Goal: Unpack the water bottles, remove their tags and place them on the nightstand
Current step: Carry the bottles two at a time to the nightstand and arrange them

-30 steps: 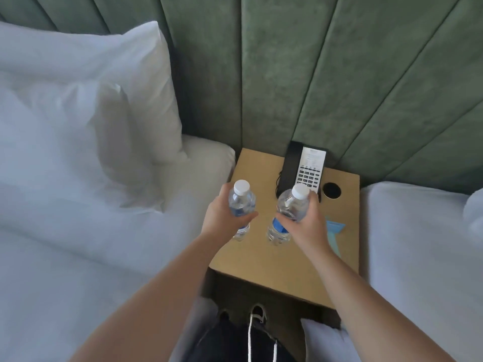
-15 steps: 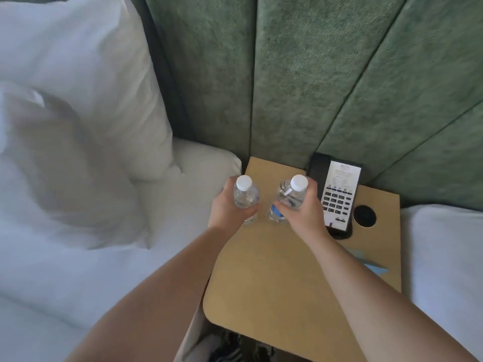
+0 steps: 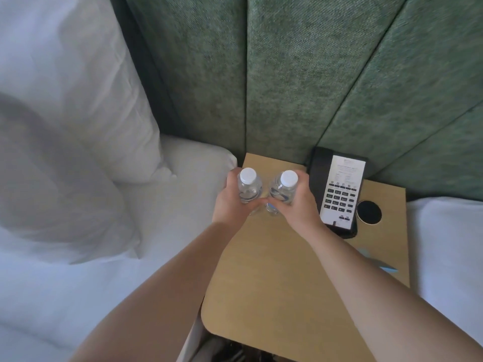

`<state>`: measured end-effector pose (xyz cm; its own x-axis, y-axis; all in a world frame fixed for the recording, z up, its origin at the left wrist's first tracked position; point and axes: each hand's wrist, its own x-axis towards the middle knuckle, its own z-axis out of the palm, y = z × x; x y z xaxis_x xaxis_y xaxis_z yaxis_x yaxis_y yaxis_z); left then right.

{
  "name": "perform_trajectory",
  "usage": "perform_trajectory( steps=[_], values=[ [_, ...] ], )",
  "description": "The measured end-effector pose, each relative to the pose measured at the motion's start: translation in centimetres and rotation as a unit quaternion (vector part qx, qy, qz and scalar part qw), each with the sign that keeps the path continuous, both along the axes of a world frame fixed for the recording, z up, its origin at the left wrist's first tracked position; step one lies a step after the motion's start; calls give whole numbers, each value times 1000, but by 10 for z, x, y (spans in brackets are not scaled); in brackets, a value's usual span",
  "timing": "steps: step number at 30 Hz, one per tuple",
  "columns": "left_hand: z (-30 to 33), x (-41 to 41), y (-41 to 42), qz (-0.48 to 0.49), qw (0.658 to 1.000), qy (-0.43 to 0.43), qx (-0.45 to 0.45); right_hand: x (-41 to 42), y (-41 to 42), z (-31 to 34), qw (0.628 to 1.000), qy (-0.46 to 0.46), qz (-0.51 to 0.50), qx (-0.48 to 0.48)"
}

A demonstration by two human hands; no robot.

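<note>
**Two bottles side by side at the nightstand's back edge**

I see my left hand (image 3: 230, 205) curled round the left bottle (image 3: 247, 188) and my right hand (image 3: 298, 205) curled round the right bottle (image 3: 283, 188). Both stand upright, nearly touching, toward 12 o'clock on the nightstand (image 3: 274, 283). The phone (image 3: 337, 192) lies just beside them at 3 o'clock

**Colours noted at bedside**

Clear plastic on both water bottles (image 3: 249, 192) (image 3: 283, 190), white caps, blue mark on the labels. Nightstand (image 3: 274, 270) top pale tan, plain. Telephone (image 3: 337, 192) black, with white faceplate and dark keys. Round black disc (image 3: 369, 212), pale rim. Light blue card (image 3: 379, 262) at the right edge. Headboard (image 3: 287, 74) mottled green fabric, dark seams between panels. Pillows (image 3: 65, 113) and bedding (image 3: 52, 283) white.
</note>
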<state>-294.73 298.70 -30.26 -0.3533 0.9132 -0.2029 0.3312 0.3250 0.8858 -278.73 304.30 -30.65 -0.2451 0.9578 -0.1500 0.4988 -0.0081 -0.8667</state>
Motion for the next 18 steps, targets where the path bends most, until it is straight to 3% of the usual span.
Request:
perform_trajectory(
  steps=[11,18],
  values=[
    [31,5,-24,5,995,47,-85,26,-19,34,999,-28,8,-44],
    [100,34,-92,-34,974,219,-49,90,-101,99,996,-80,-42,24]
  ],
)
